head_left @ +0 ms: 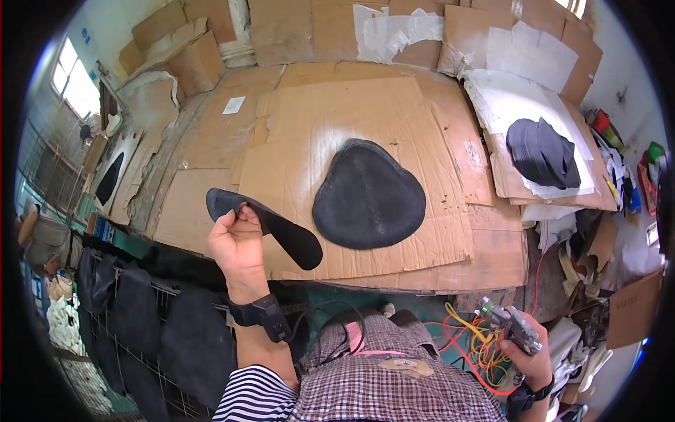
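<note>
My left hand (238, 246) pinches a thin black rounded pad (294, 239) by its upper part. That pad hangs tilted above the front of the cardboard sheet (281, 133), bent where the fingers grip it. Lying flat on the sheet, to its right, is another black pad (370, 197) of rounded triangular shape, with a greyish, slightly shiny surface. Low on the right, my right hand (531, 355) is closed around a metal spray gun (512, 327), off the table's front edge. Part of the gun's handle is hidden by the fingers.
Several black pads (541, 151) lie piled on a white-covered board at the right. Black pads (193, 341) rest on a wire rack at the lower left. Orange and yellow hoses (481, 352) coil below the gun. Cardboard panels (281, 32) line the table's back.
</note>
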A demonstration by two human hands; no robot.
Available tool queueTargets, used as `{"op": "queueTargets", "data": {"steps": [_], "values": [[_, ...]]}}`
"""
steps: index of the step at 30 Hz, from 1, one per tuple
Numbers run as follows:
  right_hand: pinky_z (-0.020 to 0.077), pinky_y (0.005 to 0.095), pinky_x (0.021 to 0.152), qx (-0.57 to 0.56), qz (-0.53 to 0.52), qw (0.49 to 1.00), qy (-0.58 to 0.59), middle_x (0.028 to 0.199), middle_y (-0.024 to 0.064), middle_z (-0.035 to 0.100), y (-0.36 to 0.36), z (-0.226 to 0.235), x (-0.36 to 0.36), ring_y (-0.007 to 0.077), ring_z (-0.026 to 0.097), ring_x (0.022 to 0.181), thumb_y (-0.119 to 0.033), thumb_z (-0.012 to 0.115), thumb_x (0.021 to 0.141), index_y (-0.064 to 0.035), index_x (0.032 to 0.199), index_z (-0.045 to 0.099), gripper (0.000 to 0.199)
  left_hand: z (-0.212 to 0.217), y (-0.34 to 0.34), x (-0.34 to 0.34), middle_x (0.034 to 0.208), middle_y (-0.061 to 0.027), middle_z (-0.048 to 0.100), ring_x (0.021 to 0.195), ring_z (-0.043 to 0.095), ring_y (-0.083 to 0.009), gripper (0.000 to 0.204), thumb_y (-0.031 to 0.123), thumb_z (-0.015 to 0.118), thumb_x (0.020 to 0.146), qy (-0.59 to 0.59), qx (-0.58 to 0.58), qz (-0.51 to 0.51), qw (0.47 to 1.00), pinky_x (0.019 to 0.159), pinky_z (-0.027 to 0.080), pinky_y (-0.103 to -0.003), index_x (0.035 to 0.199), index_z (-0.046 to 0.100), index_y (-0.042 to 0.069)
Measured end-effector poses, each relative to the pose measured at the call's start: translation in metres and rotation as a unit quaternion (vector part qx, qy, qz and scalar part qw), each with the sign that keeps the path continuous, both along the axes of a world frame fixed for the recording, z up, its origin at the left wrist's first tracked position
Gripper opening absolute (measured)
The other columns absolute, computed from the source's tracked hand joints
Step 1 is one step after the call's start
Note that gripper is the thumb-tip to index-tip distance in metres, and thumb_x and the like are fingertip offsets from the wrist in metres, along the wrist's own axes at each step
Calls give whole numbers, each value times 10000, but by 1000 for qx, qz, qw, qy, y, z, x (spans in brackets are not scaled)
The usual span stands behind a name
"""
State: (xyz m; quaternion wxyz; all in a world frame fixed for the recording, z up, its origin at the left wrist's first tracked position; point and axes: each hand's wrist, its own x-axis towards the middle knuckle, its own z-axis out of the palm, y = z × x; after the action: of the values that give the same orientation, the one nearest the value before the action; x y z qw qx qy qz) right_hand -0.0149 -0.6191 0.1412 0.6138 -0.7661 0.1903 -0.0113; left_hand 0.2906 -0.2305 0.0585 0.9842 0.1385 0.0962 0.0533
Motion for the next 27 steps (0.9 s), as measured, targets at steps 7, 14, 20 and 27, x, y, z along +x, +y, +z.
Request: {"op": "queueTargets", "data": {"steps": [7,14,20,27], "values": [[482,256,656,36,-62,993,-94,816,48,607,3,-2,25,121,588,711,-102,694,766,58,1214,478,523,8,-10,1,887,-186,626,798,614,-275,177,-80,493,775,-11,-2,-7,1000,781,531,-350,943,549,-69],[467,238,648,-33,33,999,6,793,25,616,-5,-2,-14,87,570,701,-97,705,736,39,1193,520,511,6,-16,-1,898,-161,631,811,612,-264,194,-75,487,773,-14,3,-26,1000,781,527,-352,953,556,-53],[477,243,660,11,-80,996,-37,807,44,615,-5,-3,-18,100,571,703,-122,714,745,46,1185,520,509,8,-16,-3,941,-126,637,840,604,-252,214,-65,483,777,-4,10,-20,1000,798,507,-350,969,568,-24],[489,277,657,66,-116,988,-74,783,78,608,12,-12,-22,158,600,707,-77,704,749,53,1214,477,534,18,-17,-8,863,-168,631,803,620,-267,179,-85,505,759,-33,15,-31,999,778,533,-346,930,555,-62]]}}
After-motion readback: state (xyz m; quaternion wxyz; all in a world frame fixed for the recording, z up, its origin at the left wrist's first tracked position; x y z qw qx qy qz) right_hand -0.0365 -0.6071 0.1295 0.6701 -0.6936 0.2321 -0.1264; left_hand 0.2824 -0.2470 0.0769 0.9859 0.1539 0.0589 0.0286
